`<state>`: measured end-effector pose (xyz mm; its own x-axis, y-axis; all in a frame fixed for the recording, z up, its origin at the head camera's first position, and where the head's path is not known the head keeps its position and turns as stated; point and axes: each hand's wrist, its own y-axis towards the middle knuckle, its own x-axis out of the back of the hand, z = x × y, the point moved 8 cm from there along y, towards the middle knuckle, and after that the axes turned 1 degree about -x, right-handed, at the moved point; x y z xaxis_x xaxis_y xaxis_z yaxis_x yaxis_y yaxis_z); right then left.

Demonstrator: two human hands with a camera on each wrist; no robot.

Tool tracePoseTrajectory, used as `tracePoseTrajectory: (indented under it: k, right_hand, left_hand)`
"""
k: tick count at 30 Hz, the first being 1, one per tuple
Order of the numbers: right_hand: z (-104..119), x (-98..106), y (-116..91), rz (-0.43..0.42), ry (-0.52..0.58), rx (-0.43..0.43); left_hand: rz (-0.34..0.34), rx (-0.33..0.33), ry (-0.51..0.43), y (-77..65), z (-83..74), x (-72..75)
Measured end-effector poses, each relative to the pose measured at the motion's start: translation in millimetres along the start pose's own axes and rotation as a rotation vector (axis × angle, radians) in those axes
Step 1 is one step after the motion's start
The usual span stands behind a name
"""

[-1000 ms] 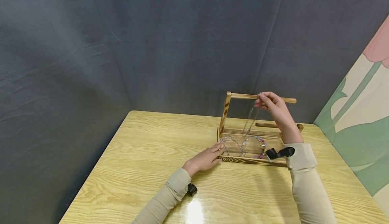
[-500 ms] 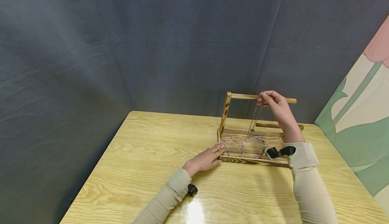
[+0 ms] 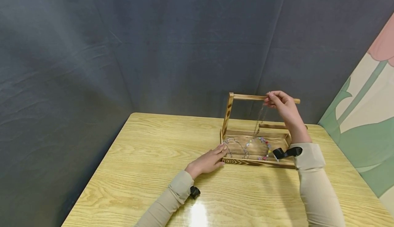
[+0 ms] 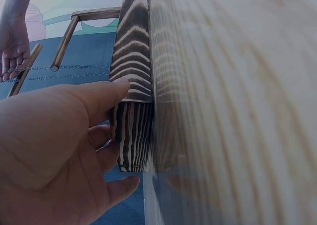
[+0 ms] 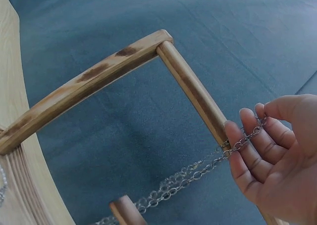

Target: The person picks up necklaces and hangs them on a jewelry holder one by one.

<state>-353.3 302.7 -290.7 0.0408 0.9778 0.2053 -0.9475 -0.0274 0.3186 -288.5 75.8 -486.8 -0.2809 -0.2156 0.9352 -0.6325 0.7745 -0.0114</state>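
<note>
The step in hand looks to be placing a thin metal chain (image 5: 198, 175) at the upper bar (image 3: 247, 97) of a wooden rack (image 3: 252, 162), right of centre in the head view; the right hand (image 3: 286, 109) pinches the chain's top between thumb and fingertips, right at the bar, and the two strands hang down towards the back of the tray; the left hand (image 3: 206, 160) holds the tray's near left corner, thumb against the striped front wall and fingers around the end. In the tray, a silver loop (image 3: 234, 140) lies at the left and a beaded loop (image 3: 262, 139) to its right.

The next move, as I judge it, calls for seating the chain on the bar before the pinch is let go, with the rack kept steady at its corner.

The right forearm hides the tray's right end and part of the lower bar (image 3: 271, 126) in the head view; the chain's lower end is cut off at the bottom of the right wrist view; whether it already passes over the upper bar or only beside it, I cannot tell.
</note>
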Motion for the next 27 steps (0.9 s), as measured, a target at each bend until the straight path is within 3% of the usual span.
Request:
tracePoseTrajectory:
  k: [14,27]
  right_hand:
    - [-4,12,-4,-0.020,0.063,0.026]
    - [-6,25,-8,-0.026,0.035,0.050]
  left_hand:
    - [-0.005,0.003,-0.002,-0.3,0.2,0.5]
    - [0.008,0.013,-0.005,2.7,2.2,-2.0]
